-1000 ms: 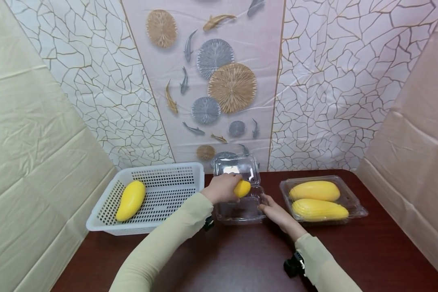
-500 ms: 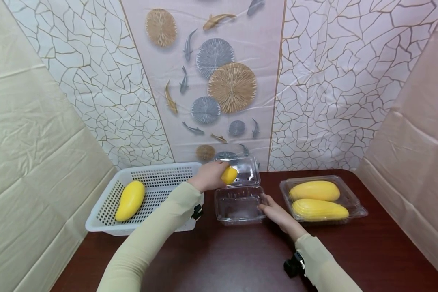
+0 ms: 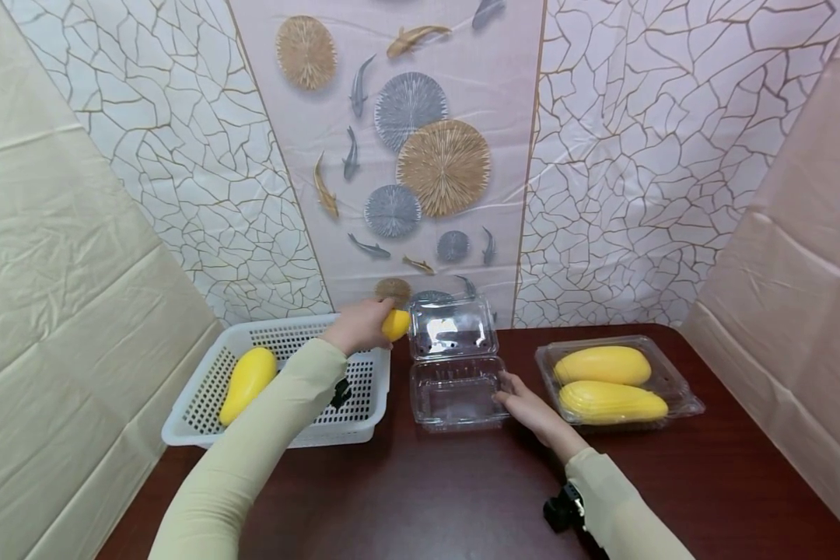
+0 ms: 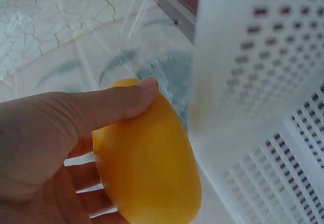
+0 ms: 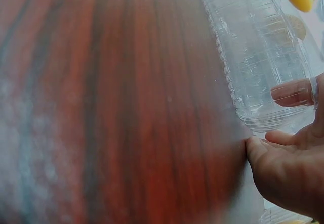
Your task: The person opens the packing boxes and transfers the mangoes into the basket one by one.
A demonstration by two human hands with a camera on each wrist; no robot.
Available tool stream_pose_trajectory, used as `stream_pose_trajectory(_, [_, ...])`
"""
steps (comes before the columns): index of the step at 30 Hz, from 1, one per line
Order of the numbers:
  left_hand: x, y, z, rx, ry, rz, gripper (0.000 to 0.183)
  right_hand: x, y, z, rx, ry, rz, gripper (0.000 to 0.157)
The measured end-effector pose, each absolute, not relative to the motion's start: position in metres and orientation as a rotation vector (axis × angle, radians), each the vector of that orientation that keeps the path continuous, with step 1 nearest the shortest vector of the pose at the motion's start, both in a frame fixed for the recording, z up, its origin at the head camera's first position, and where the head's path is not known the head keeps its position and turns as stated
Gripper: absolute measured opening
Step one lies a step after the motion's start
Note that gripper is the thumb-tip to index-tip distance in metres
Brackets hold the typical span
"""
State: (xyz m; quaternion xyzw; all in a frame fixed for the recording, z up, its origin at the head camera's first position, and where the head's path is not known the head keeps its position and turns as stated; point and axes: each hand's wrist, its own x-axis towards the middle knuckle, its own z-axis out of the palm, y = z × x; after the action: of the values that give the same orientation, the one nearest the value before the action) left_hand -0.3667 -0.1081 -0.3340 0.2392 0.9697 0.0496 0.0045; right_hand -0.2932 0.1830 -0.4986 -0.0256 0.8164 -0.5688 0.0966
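A yellow mango (image 3: 397,325) is gripped by my left hand (image 3: 359,327) over the right end of the white basket (image 3: 364,432). In the left wrist view my thumb lies across the mango's side and the fingers curl beneath it, with the perforated basket wall right beside. My right hand (image 3: 528,408) holds the right end of a clear plastic clamshell box (image 3: 455,393), whose lid (image 3: 453,327) is folded back toward the wall. Through the plastic in the right wrist view, one fingertip (image 5: 291,93) shows; the thumb is at the box's near corner. Nothing lies inside this box.
Another mango (image 3: 250,381) lies at the basket's left end. To the right stands a closed clear box (image 3: 679,389) with two mangoes inside. The dark wooden table (image 3: 420,498) reaches back to a patterned wall cloth (image 3: 616,171), with beige cloth at both sides.
The left hand has carried the mango leftward, from over the open clamshell box to above the basket's right end. My right hand has stayed in place at the box.
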Motion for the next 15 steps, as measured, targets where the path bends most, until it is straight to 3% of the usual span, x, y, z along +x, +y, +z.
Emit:
stream_pose_trajectory(9, [-0.378, -0.144, -0.339, 0.684, 3.061, 0.237, 0.063, -0.293, 0.184, -0.498, -0.086, 2.401, -1.679, 0.067])
stream_pose_trajectory(15, [-0.392, -0.169, -0.353, 0.569, 3.031, 0.276, 0.06, -0.292, 0.184, -0.497, -0.102, 2.391, -1.676, 0.067])
